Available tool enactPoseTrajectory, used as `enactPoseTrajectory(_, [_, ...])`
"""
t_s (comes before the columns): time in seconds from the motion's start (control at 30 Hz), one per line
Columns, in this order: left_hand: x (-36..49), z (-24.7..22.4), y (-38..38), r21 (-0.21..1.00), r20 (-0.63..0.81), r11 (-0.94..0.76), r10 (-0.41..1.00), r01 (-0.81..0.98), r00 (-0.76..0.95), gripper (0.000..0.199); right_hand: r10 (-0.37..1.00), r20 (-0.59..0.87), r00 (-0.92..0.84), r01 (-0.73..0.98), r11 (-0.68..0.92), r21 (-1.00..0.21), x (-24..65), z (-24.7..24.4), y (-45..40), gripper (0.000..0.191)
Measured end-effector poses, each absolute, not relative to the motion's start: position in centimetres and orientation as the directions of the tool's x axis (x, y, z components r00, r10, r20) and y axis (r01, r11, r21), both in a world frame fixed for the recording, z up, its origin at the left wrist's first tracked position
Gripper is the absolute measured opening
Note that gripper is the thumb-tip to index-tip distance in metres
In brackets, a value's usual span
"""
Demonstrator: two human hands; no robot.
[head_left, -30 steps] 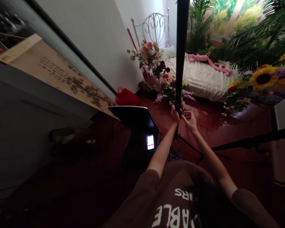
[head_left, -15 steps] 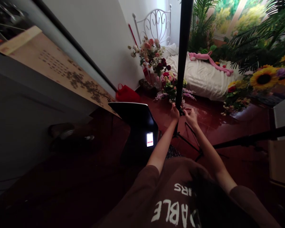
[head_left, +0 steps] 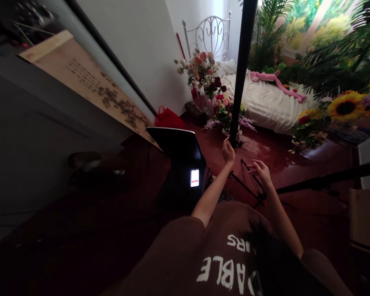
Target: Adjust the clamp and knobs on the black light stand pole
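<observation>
A tall black tripod stand [head_left: 241,61] rises in front of me, with a small dark knob low on its pole. My left hand [head_left: 228,152] is at the pole just below that knob, its fingers curled round it and partly hidden. To the right and lower, my right hand [head_left: 260,170] is off the pole with nothing in it, fingers apart and stretched to the left. Beneath my hands, thin black tripod legs [head_left: 245,187] spread over the dark red floor.
Left of my arm stands a black panel-like object [head_left: 175,150] with a small lit screen [head_left: 195,178]. Artificial flowers [head_left: 223,102] and a bed with a white sheet [head_left: 265,107] lie beyond. Another black pole [head_left: 320,181] crosses at right. A scroll [head_left: 89,82] hangs left.
My right hand has come away from the pole, moving right and toward me, and its fingers have opened. My left hand stays at the pole, slightly lower. The view has shifted a little.
</observation>
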State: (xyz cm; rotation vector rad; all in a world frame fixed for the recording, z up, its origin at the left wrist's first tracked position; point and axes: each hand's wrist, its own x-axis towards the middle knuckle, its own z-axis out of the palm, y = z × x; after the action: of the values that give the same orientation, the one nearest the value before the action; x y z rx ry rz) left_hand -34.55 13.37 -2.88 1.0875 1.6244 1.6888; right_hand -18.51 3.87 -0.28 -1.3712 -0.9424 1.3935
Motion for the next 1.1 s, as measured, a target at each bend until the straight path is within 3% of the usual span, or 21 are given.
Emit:
enactPoseTrajectory(0.2, [-30.5, -6.9, 7.9, 0.983, 0.065, 0.056, 0.79, 0.177, -0.61, 0.022, 0.862, -0.398, 0.315, -0.184, -0.356, -0.916, -11.7, -5.1, -2.4, 0.032])
enactPoseTrajectory(0.33, [-25.5, -7.6, 5.3, 0.991, 0.077, -0.031, 0.927, 0.128, -0.366, 0.015, 0.811, -0.382, 0.443, -0.226, -0.312, -0.923, -9.2, -6.0, -4.9, 0.031])
enactPoseTrajectory(0.47, [-20.3, -5.1, 4.6, 0.987, 0.157, -0.154, 0.986, 0.053, -0.053, 0.019, 0.752, -0.374, 0.543, -0.283, -0.256, -0.925, -7.8, -5.2, -6.6, 0.029])
enactPoseTrajectory(0.7, [-11.5, 1.7, 4.5, 0.942, 0.333, -0.299, 0.885, -0.149, 0.327, 0.038, 0.576, -0.395, 0.715, -0.422, -0.095, -0.902, -4.1, -0.7, -8.7, 0.019])
enactPoseTrajectory(0.83, [-7.1, 3.4, 3.3, 0.94, 0.34, -0.254, 0.769, -0.229, 0.542, 0.046, 0.55, -0.439, 0.71, -0.504, -0.039, -0.863, -1.5, 2.9, -9.2, 0.031])
enactPoseTrajectory(0.93, [-5.1, 3.1, 2.7, 0.945, 0.326, -0.258, 0.718, -0.199, 0.615, 0.047, 0.576, -0.499, 0.648, -0.566, -0.074, -0.821, -0.3, 5.1, -9.1, 0.042])
enactPoseTrajectory(1.1, [-4.1, 1.7, 3.1, 0.93, 0.353, -0.336, 0.696, -0.151, 0.626, 0.039, 0.538, -0.562, 0.629, -0.589, -0.142, -0.796, 0.5, 6.9, -8.4, 0.045])
